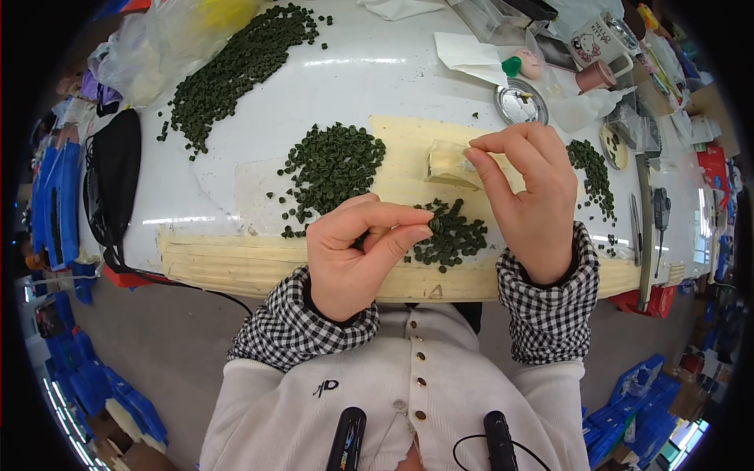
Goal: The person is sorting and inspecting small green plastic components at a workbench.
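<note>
Thumb and forefinger of my left hand [353,250] are pinched together above the left side of a small heap of dark green, cup-like pieces [459,238]. What sits between those fingertips is too small to make out. My right hand [536,184] is also closed in a pinch, its fingertips at the right end of a small block covered in cream tape [452,163]. Whether it grips the block or a tiny piece there, I cannot tell. A larger heap of the same green pieces [338,165] lies just beyond my left hand.
A long green heap [236,71] spreads at the far left, and a smaller one [591,174] lies at the right. Beyond my right hand are a round metal lid [520,102], white paper [470,56] and a mug [601,47]. Tweezers [635,228] lie far right; a black mask-like cloth [116,184] hangs left.
</note>
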### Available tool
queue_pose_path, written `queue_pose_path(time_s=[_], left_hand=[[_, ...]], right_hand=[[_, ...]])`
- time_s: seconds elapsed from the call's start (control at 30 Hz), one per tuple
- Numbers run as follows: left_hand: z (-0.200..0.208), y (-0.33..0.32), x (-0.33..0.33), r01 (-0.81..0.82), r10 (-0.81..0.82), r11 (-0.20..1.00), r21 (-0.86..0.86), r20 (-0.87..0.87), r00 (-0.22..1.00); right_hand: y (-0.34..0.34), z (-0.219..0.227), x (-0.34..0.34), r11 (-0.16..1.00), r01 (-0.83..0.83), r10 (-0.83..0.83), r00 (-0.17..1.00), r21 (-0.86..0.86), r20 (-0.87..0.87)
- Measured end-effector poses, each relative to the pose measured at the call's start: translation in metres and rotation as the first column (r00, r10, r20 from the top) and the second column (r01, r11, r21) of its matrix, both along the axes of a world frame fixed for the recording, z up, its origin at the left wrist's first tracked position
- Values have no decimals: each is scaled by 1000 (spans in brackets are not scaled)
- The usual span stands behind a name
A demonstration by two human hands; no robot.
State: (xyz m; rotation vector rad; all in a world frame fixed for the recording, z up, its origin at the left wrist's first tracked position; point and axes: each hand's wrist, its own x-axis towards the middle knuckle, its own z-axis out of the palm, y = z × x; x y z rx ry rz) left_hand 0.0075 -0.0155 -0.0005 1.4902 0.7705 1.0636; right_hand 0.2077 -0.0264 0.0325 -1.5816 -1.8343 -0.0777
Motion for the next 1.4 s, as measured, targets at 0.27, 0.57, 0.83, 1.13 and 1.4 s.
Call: queue_pose_path(time_s=[0.27, 0.57, 0.83, 1.13, 1.4], left_hand=[[-1, -1, -2, 15, -15, 1000, 6, -10, 1000], [-1, -1, -1, 21, -21, 1000, 14, -12, 1000], [-3, -1, -2, 17, -14, 998, 53, -39, 999], [0, 0, 0, 4, -3, 999, 32, -22, 1000], [0, -1, 1, 5, -5, 1000, 10, 7, 1000]], right_hand=[[-25, 28, -11, 972, -178, 223, 906, 155, -359], [-25, 7, -23, 916, -398, 345, 712, 54, -611], [-26, 13, -21, 897, -438, 332, 749, -53, -574], [-21, 9, -14, 984, -142, 179, 804, 109, -568], [-5, -1, -1, 994, -1, 12, 995, 106, -103]])
